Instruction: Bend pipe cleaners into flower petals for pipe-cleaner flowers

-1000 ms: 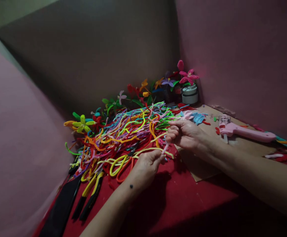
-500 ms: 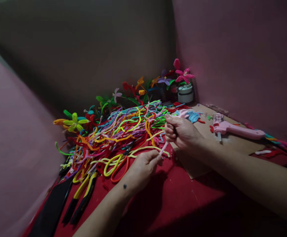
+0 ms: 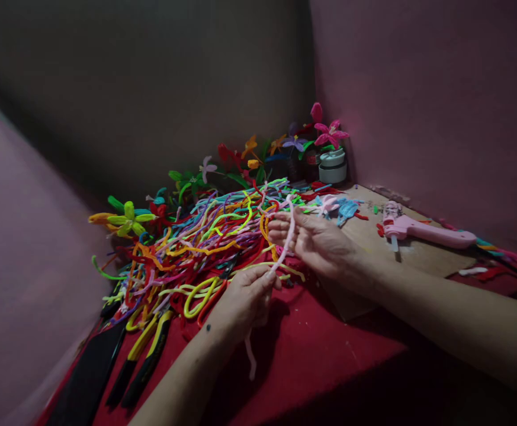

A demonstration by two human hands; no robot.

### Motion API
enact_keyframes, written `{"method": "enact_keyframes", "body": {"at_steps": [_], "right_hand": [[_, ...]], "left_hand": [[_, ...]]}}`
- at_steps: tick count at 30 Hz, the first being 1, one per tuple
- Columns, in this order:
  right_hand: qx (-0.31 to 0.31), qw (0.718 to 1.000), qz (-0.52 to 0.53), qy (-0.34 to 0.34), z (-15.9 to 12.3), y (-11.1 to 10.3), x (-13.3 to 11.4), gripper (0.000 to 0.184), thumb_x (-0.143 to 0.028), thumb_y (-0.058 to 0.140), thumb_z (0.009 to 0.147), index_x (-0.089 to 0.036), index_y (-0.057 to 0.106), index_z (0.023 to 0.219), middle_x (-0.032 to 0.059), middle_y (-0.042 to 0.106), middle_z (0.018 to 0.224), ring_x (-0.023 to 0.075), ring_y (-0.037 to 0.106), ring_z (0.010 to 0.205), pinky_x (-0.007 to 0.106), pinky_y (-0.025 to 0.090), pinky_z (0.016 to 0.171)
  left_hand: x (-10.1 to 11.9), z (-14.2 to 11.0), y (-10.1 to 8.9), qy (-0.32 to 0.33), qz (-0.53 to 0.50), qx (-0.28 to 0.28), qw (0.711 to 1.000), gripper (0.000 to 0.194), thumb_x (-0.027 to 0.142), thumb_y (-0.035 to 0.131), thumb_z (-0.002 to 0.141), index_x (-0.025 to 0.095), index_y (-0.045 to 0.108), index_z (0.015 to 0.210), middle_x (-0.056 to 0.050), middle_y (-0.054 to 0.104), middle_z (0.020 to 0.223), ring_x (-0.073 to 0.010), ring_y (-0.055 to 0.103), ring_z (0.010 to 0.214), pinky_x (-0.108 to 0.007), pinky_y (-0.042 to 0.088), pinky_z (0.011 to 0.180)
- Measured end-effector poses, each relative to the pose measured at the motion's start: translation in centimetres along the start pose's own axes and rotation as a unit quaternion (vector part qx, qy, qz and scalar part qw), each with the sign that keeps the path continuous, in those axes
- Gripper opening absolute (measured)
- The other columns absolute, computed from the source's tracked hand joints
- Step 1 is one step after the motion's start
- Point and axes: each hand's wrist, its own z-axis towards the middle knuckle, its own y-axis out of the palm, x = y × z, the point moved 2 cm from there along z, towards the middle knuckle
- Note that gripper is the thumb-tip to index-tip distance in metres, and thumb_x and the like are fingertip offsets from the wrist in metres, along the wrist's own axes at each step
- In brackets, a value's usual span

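A pale pink pipe cleaner (image 3: 289, 236) is pinched low down between the thumb and fingers of my left hand (image 3: 251, 290). Its upper part rises in front of my right hand, and a tail hangs below the left one. My right hand (image 3: 320, 245) is open, palm turned toward the stem, its fingers loosely stretched behind it. Just beyond both hands lies a tangled heap of many-coloured pipe cleaners (image 3: 222, 219). Scissors with yellow and red handles (image 3: 201, 297) rest partly behind my left hand.
Pliers with yellow and black handles (image 3: 145, 355) lie at the left beside a black flat object (image 3: 92, 367). A pink glue gun (image 3: 431, 231) sits on a brown board (image 3: 445, 263) at the right. Pipe-cleaner flowers (image 3: 129, 220) and a pale lidded container (image 3: 333, 167) stand along the back.
My right hand has opened from a closed grip on the pipe cleaner. The stem's upper length now shows, and its tail hangs under my left hand, which has shifted slightly left.
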Motion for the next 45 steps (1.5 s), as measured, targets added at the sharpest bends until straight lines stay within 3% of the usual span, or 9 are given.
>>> {"method": "enact_keyframes", "body": {"at_steps": [6,11,20,24,28,33,38,42,45], "right_hand": [[-0.029,0.998,-0.017,0.057,-0.9,0.0,1.7,0.021,-0.021,0.040,0.087,-0.014,0.052,0.070,-0.0022,0.049,0.052,0.0075,0.045,0.045,0.022,0.041,0.049],[0.039,0.998,0.018,0.037,0.0,-1.0,-0.3,0.019,-0.010,0.045,0.081,-0.015,0.043,0.063,-0.0077,0.033,0.045,0.0030,0.022,0.035,0.017,0.019,0.036],[0.096,0.994,0.035,-0.025,1.5,-2.4,-4.1,0.020,-0.008,0.037,0.085,-0.015,0.043,0.067,-0.0085,0.026,0.039,0.0032,0.016,0.032,0.018,0.015,0.033],[0.121,0.984,0.096,-0.083,2.2,-3.3,-6.3,0.021,-0.012,0.036,0.087,-0.016,0.040,0.067,-0.0089,0.024,0.038,0.0036,0.015,0.032,0.017,0.016,0.032],[0.131,0.969,0.167,-0.124,2.7,-3.8,-7.4,0.023,-0.007,0.030,0.087,-0.017,0.039,0.068,-0.0088,0.024,0.039,0.0041,0.019,0.033,0.016,0.019,0.034],[0.084,0.967,0.231,-0.069,2.4,-2.4,-5.5,0.027,-0.007,0.026,0.089,-0.018,0.035,0.065,-0.0071,0.028,0.041,0.0047,0.025,0.034,0.015,0.023,0.034],[0.056,0.976,0.213,-0.005,1.5,-1.0,-2.4,0.029,-0.007,0.025,0.089,-0.017,0.039,0.066,-0.0051,0.035,0.045,0.0048,0.028,0.035,0.015,0.028,0.035],[0.043,0.985,0.162,0.033,0.9,-0.7,-0.4,0.025,-0.013,0.032,0.090,-0.014,0.051,0.072,-0.0008,0.047,0.052,0.0075,0.044,0.045,0.018,0.041,0.045],[0.029,0.992,0.120,0.011,0.6,-0.7,0.3,0.025,-0.013,0.035,0.089,-0.013,0.056,0.076,0.0024,0.055,0.061,0.0090,0.051,0.055,0.022,0.046,0.055]], "left_hand": [[0.1,0.0,0.7,0.013,0.008,0.002,1.000,0.027,0.043,0.051,0.078,0.018,0.048,0.070,0.010,0.029,0.040,-0.0027,0.019,0.031,-0.014,0.017,0.030],[-0.5,-0.1,1.5,0.004,0.031,-0.043,0.999,0.025,0.040,0.047,0.082,0.017,0.052,0.071,0.008,0.033,0.038,-0.0046,0.025,0.028,-0.016,0.021,0.028],[-0.3,-0.5,0.0,-0.039,-0.008,-0.068,0.997,0.024,0.038,0.055,0.077,0.016,0.052,0.070,0.008,0.034,0.041,-0.0026,0.022,0.030,-0.016,0.020,0.029],[0.9,-0.6,-2.4,-0.017,0.025,-0.011,0.999,0.026,0.037,0.059,0.074,0.015,0.051,0.064,0.009,0.028,0.038,-0.0025,0.020,0.031,-0.015,0.018,0.030],[0.9,0.3,-4.6,0.090,-0.088,0.120,0.985,0.024,0.035,0.064,0.068,0.016,0.051,0.068,0.011,0.023,0.040,-0.0023,0.017,0.034,-0.014,0.018,0.032],[-0.1,1.1,-1.1,0.052,0.012,0.080,0.995,0.027,0.032,0.062,0.071,0.013,0.060,0.090,0.007,0.041,0.046,-0.0029,0.027,0.036,-0.015,0.018,0.034],[1.6,0.7,3.4,0.169,0.012,0.088,0.982,0.030,0.030,0.063,0.071,0.015,0.059,0.097,0.004,0.050,0.060,-0.0035,0.038,0.042,-0.016,0.030,0.039],[2.6,0.9,3.3,0.261,-0.069,0.167,0.948,0.025,0.035,0.058,0.075,0.013,0.061,0.088,0.002,0.054,0.064,-0.0052,0.046,0.045,-0.018,0.038,0.041],[2.2,1.4,2.2,0.262,-0.086,0.189,0.942,0.022,0.032,0.058,0.077,0.011,0.061,0.084,0.001,0.055,0.059,-0.0067,0.049,0.046,-0.018,0.041,0.043]]}}
